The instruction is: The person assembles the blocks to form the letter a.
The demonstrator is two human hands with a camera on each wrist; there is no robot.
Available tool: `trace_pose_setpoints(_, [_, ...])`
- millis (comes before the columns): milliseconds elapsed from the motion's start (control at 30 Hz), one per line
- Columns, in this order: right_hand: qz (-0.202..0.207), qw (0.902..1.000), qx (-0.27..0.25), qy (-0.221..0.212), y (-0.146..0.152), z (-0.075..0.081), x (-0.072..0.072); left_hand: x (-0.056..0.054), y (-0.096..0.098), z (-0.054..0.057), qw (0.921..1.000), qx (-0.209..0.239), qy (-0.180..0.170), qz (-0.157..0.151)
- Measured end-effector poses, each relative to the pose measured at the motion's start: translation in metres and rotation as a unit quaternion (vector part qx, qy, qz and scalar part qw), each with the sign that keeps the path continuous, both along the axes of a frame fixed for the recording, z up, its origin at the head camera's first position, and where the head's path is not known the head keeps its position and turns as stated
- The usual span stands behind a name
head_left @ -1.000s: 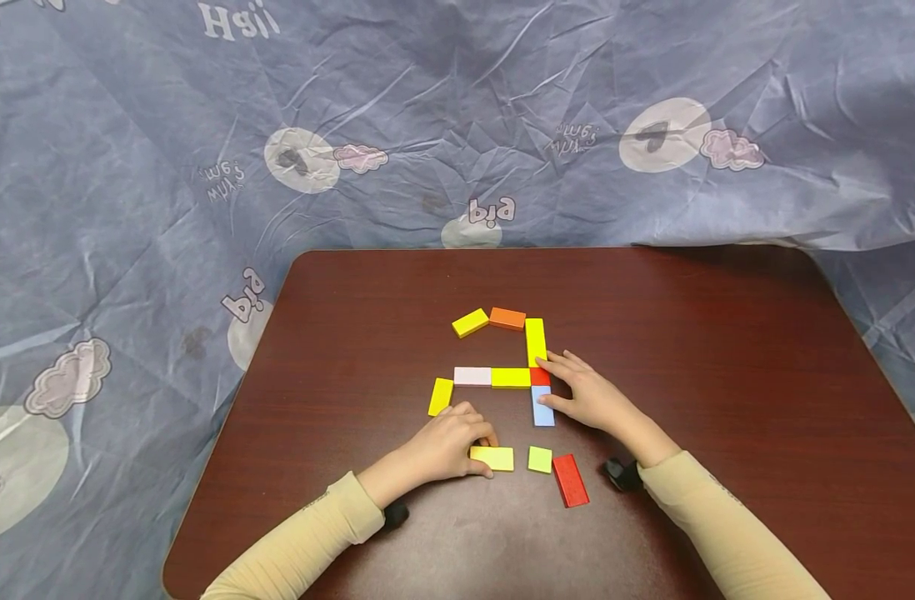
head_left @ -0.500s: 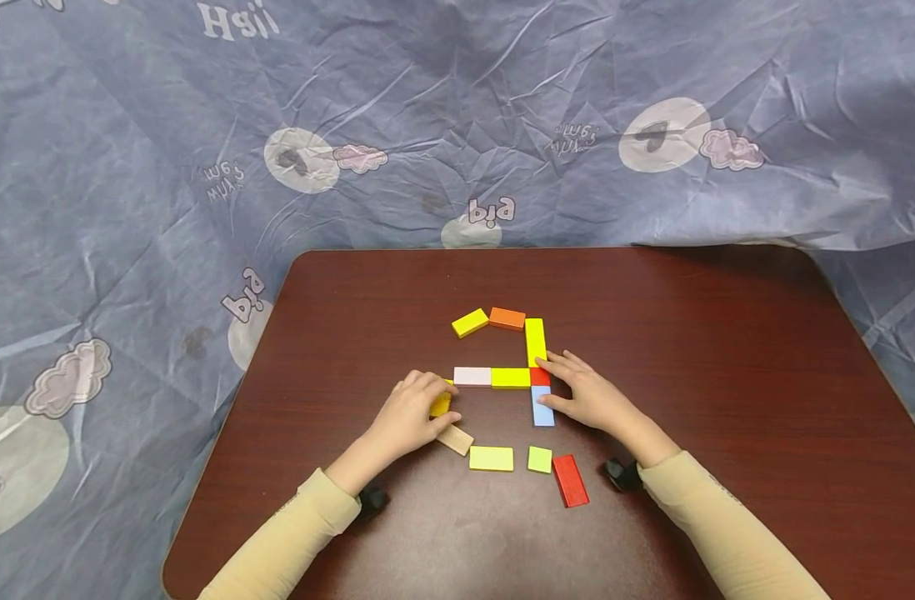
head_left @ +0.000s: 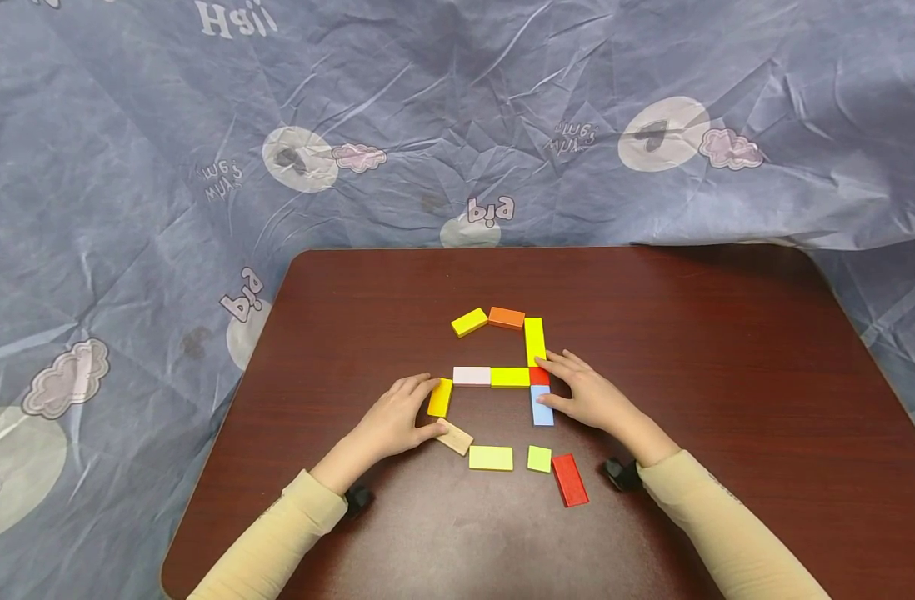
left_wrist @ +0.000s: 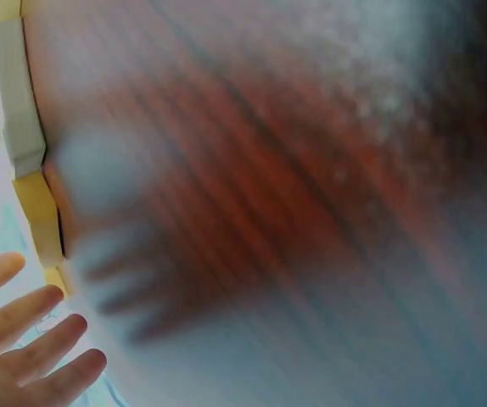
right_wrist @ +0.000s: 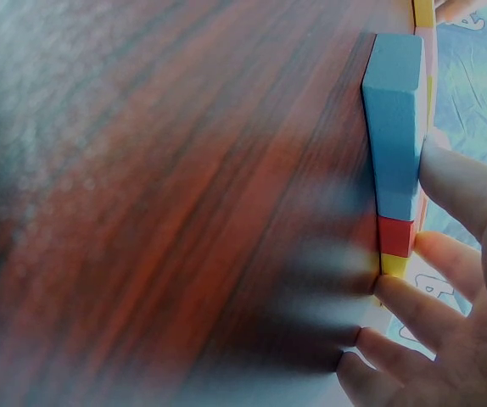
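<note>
My left hand (head_left: 388, 422) lies at the left of the block outline, fingers spread. Its fingertips are at a golden-yellow block (head_left: 440, 398) and its thumb at a bare wooden block (head_left: 454, 437). In the left wrist view, separate fingers (left_wrist: 38, 352) show beside the blocks. My right hand (head_left: 594, 398) rests along the outline's right side: its thumb is on a light-blue block (head_left: 542, 406), other fingertips by a small red block (head_left: 539, 377) and a long yellow block (head_left: 535, 342). The right wrist view has the thumb against the blue block (right_wrist: 394, 127).
A pink block (head_left: 472, 377) and a yellow block (head_left: 510, 377) form the middle row. Above are a yellow (head_left: 469, 322) and an orange block (head_left: 507, 317). Pale-yellow (head_left: 491, 458), green (head_left: 539, 459) and red (head_left: 571, 481) blocks lie nearer on the brown table (head_left: 690, 325).
My left hand has left the pale-yellow block and moved left to the golden-yellow and wooden blocks, then drawn back slightly, uncovering both. The right hand has stayed in place.
</note>
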State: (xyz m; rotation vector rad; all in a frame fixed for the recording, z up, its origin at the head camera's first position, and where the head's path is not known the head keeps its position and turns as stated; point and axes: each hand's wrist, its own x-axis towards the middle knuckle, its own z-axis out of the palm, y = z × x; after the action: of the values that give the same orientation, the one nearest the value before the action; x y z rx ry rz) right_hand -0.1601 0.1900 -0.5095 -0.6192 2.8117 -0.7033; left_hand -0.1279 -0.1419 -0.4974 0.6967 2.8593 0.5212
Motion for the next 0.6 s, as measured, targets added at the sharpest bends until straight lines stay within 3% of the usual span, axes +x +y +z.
trace_pose_setpoints(300, [-0.001, 1.0, 0.002, -0.006, -0.0012, 0.0037, 0.0004, 0.0024, 0.0006, -0.0023, 0.9997, -0.022, -0.003, -0.008])
trace_pose_setpoints(600, [-0.002, 0.9999, 0.003, -0.012, -0.0017, 0.0036, 0.001, 0.0046, 0.0005, -0.0034, 0.9997, -0.013, -0.021, -0.005])
